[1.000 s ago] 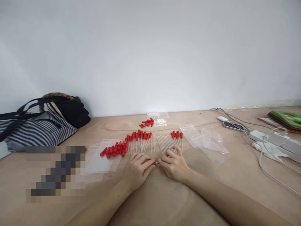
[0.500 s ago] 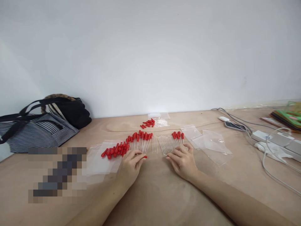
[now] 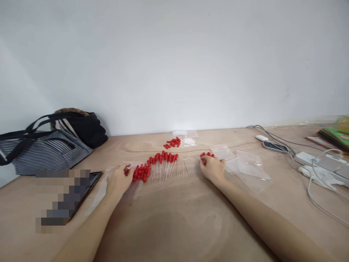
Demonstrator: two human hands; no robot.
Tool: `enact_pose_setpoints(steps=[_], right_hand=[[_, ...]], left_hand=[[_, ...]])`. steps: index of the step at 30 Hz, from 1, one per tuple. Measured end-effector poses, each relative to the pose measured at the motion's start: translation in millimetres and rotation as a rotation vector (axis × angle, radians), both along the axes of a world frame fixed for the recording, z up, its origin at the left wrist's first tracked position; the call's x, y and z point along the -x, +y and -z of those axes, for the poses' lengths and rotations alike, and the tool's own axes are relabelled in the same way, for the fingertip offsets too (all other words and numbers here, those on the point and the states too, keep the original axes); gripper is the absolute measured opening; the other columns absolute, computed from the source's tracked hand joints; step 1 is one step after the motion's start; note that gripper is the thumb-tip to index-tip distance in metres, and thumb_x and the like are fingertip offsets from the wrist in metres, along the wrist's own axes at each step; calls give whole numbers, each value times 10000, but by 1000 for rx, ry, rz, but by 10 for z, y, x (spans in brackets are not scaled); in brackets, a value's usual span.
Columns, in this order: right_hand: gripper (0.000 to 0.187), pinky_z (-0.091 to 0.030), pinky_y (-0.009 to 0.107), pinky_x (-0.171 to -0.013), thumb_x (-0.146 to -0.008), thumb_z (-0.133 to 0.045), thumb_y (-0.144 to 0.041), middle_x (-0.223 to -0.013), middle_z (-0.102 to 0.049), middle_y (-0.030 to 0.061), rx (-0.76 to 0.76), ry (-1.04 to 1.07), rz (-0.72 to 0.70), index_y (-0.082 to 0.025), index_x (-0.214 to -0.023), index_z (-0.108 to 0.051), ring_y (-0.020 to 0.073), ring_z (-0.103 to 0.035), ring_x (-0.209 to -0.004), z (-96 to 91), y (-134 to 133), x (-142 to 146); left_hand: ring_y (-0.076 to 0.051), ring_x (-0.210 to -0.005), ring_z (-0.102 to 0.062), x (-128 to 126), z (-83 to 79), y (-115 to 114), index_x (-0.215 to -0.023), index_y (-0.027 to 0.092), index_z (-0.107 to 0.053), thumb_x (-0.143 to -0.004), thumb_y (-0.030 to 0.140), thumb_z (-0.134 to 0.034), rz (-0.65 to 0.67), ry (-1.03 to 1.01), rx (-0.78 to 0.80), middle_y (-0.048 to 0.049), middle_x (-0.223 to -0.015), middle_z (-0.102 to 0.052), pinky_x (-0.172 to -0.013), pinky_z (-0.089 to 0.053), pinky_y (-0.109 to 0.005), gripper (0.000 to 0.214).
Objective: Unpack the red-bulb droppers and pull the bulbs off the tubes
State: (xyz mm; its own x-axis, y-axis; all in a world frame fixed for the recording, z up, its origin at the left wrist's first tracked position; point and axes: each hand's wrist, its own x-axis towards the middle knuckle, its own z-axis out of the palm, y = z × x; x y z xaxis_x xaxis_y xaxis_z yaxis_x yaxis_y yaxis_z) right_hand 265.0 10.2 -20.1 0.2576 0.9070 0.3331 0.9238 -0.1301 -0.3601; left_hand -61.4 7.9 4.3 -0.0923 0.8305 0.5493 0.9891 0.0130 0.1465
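Note:
My left hand (image 3: 119,181) is at the pile of red rubber bulbs (image 3: 141,173) on a clear plastic bag, its thumb and fingers curled around a red bulb (image 3: 126,171) at the pile's left edge. Just right of the pile lies a fanned row of droppers (image 3: 160,169), thin clear tubes with red bulbs on their far ends. Bare clear tubes (image 3: 180,167) lie beside them, with a second slanted group (image 3: 192,168) further right. Over the right end of that group, my right hand (image 3: 214,168) has its fingers pinched together; what they hold is hidden. Several red-topped droppers (image 3: 207,154) show behind it.
More red bulbs (image 3: 172,142) and tubes (image 3: 188,142) lie near the wall. Clear plastic bags (image 3: 252,169) are to the right, beyond them cables and a power strip (image 3: 305,158). A phone (image 3: 91,183), partly blurred out, and a striped bag (image 3: 46,153) lie left.
My left hand has moved left, from in front of the droppers to the bulb pile. My right hand has shifted slightly away from me, and its fingers have drawn together over the tubes' far ends.

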Motion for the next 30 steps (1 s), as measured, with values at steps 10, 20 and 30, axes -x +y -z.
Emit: enact_pose_setpoints(steps=[10,20,30], right_hand=[[237,-254,369,-763,-752,-458,-307,-808,-660,81,75,14,14,-220,-811,-671,229,-547,-865,-24,101,122],[307,-252,400,-803,-770,-418,-417,-786,-664,58,220,32,119,-201,-801,-635,234,-582,-812,-127,-61,-443],[286,-307,425,-779,-719,-438,-355,-848,-664,126,403,-24,87,-163,-730,-650,284,-590,-841,-155,35,-428]], left_hand=[[-199,-826,-530,-894,106,-475,-811,190,-634,-805,287,-495,669,15,-70,-60,-868,-591,-740,-428,-338,169],[-203,-864,-528,-990,149,-512,-813,188,-619,-795,193,-505,836,-63,102,-63,-904,-558,-759,-452,-371,115],[-201,-873,-520,-996,183,-511,-818,186,-606,-806,178,-492,858,-87,137,-64,-898,-546,-767,-456,-380,115]])
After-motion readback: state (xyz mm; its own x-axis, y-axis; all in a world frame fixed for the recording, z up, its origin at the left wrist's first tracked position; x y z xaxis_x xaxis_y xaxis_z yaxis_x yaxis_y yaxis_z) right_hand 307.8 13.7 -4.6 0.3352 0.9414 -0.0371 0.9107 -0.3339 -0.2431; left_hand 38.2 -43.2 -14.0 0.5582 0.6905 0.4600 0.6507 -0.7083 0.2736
